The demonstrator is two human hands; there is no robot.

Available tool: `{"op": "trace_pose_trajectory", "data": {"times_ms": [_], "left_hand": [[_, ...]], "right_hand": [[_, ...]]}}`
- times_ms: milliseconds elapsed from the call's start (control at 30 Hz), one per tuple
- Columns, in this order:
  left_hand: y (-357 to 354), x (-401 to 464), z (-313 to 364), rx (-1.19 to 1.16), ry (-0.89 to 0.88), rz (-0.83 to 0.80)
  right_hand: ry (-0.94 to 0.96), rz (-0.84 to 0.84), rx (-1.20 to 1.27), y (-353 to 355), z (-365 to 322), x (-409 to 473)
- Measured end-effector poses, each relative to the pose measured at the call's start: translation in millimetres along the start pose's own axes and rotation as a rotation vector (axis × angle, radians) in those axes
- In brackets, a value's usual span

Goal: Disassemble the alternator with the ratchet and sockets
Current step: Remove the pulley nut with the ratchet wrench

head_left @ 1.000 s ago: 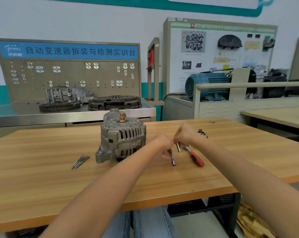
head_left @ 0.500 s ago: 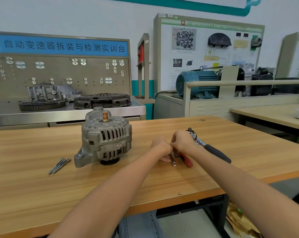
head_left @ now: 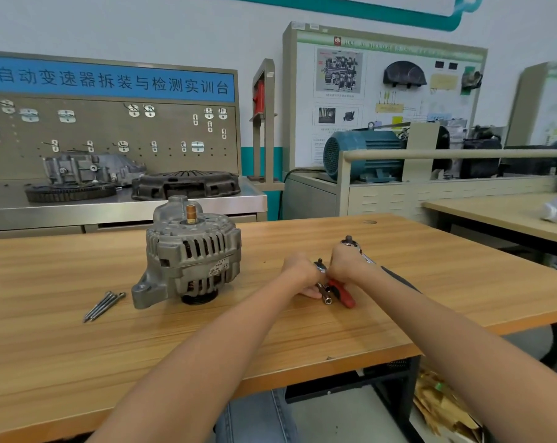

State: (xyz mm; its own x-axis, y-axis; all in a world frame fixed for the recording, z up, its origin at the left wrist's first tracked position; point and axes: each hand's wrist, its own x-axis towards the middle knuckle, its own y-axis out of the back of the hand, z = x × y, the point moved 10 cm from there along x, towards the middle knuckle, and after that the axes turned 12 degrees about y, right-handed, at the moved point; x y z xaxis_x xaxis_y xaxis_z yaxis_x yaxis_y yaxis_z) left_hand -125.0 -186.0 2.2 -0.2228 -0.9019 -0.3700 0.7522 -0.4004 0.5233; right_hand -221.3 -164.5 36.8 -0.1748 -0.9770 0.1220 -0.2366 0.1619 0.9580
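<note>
Wooden bench, left to right. Long bolts: loose bundle, at 9 o'clock of alternator. Alternator: upright, shaft up, bench centre-left. Left hand: fingers curled round a small ratchet head; socket lies just below them, at 6 o'clock. Red-handled tool: beside socket. Right hand: fingers closed round black-handled ratchet, head at 12 o'clock.

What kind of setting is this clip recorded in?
Probably an automotive training workshop: a pegboard bench with a Chinese banner and gearbox parts, a wall teaching board of diagrams, a blue electric motor on a stand, and an alternator on the wooden table.
</note>
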Motion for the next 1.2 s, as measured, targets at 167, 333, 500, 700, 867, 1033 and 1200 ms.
{"op": "trace_pose_trajectory", "data": {"times_ms": [167, 333, 500, 700, 867, 1033, 1200], "left_hand": [[3, -3, -2, -0.084, -0.03, 0.0], [12, 0, -4, -0.132, -0.044, 0.049], [35, 2, 12, -0.122, -0.207, 0.225], [35, 3, 33, -0.031, -0.357, 0.272], [29, 11, 44, -0.047, -0.388, 0.266], [7, 12, 68, 0.152, -0.558, 0.181], [-22, 19, 74, 0.435, -0.628, 0.05]], "right_hand": [[0.025, 0.005, 0.126, -5, 5, 0], [0.047, 0.023, 0.288, -1, 12, -5], [0.024, 0.15, 0.286, 22, 24, -5], [-0.033, 0.23, 0.272, 49, 51, 2], [-0.065, 0.197, 0.277, 54, 67, 7], [-0.038, 0.137, 0.24, 52, 65, 8], [-0.088, 0.119, 0.27, 53, 76, 10]]}}
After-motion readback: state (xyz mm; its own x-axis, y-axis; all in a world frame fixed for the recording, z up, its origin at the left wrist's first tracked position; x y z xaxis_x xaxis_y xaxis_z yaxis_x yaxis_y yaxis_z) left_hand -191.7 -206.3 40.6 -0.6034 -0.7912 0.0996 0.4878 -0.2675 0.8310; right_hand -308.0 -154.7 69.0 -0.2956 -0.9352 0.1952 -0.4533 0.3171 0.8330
